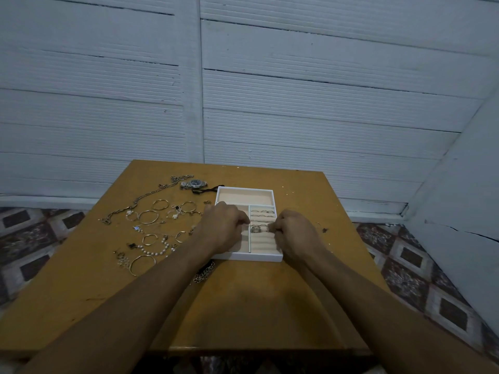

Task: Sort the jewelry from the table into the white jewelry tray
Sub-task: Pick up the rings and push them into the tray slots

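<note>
The white jewelry tray (251, 257) sits mid-table, with several rings (263, 211) slotted in its ring rolls on the right. My right hand (294, 236) hovers over the tray's right edge and pinches a silver ring (269, 228) at the rolls. My left hand (221, 228) lies over the tray's left compartment with fingers curled; what is under them is hidden. Loose jewelry lies left of the tray: a watch (195, 183), a long chain (151, 195), gold bangles (148, 217) and a pearl bracelet (156, 249).
A chunky chain (204, 273) lies partly under my left forearm by the tray's near-left corner. A small dark item (325, 230) sits right of the tray. The wooden table (256, 306) stands against a white panelled wall, with tiled floor on both sides.
</note>
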A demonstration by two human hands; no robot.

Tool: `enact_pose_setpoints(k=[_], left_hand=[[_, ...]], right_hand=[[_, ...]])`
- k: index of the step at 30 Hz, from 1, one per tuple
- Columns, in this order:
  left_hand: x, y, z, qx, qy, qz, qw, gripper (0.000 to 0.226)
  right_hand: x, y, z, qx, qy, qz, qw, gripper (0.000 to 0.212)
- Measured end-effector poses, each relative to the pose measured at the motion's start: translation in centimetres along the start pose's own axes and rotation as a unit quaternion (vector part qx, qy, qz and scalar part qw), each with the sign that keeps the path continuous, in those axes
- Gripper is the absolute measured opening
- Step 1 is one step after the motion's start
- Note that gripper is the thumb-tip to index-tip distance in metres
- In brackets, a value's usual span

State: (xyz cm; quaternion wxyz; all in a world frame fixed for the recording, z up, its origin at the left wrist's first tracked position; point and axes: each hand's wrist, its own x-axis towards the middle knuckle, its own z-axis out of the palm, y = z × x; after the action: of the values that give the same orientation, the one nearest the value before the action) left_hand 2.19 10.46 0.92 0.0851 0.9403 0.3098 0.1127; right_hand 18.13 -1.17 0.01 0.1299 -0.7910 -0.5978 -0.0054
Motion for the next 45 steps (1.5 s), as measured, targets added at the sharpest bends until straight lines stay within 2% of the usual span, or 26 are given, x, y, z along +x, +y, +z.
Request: enact_pose_setpoints(k=[11, 17, 21, 26, 32, 40, 45], left_hand=[[-0.2, 0.5, -0.4, -0.005, 0.002, 0.006, 1.000, 0.033], [-0.1, 1.0, -0.8, -0.014, 0.006, 0.004, 1.000, 0.030], [0.6, 2.1, -0.6, -0.056, 0.012, 0.003, 0.998, 0.025], [2.1, 5.2, 0.0, -0.057, 0.013, 0.027, 0.998, 0.027], [5.2, 9.4, 1.7, 0.018, -0.023, 0.041, 0.999, 0.030], [8.8, 10.4, 4.1, 0.081, -0.060, 0.017, 0.995, 0.032], [9.8, 10.3, 5.0, 0.078, -0.073, 0.023, 0.994, 0.035]], right_hand=[[-0.1, 0.3, 0.2, 0.018, 0.012, 0.013, 1.000, 0.034], [-0.6, 0.7, -1.2, 0.146, 0.042, 0.081, 0.985, 0.032], [-1.1, 3.5, -3.4, 0.204, 0.054, 0.130, 0.969, 0.024], [-2.3, 8.3, -4.7, 0.184, 0.032, 0.200, 0.962, 0.019], [-3.4, 9.8, -3.7, 0.117, -0.020, 0.233, 0.965, 0.015], [-1.9, 8.9, -2.5, 0.014, -0.003, 0.193, 0.981, 0.025], [-1.1, 9.2, -1.9, 0.020, -0.028, 0.188, 0.982, 0.025]])
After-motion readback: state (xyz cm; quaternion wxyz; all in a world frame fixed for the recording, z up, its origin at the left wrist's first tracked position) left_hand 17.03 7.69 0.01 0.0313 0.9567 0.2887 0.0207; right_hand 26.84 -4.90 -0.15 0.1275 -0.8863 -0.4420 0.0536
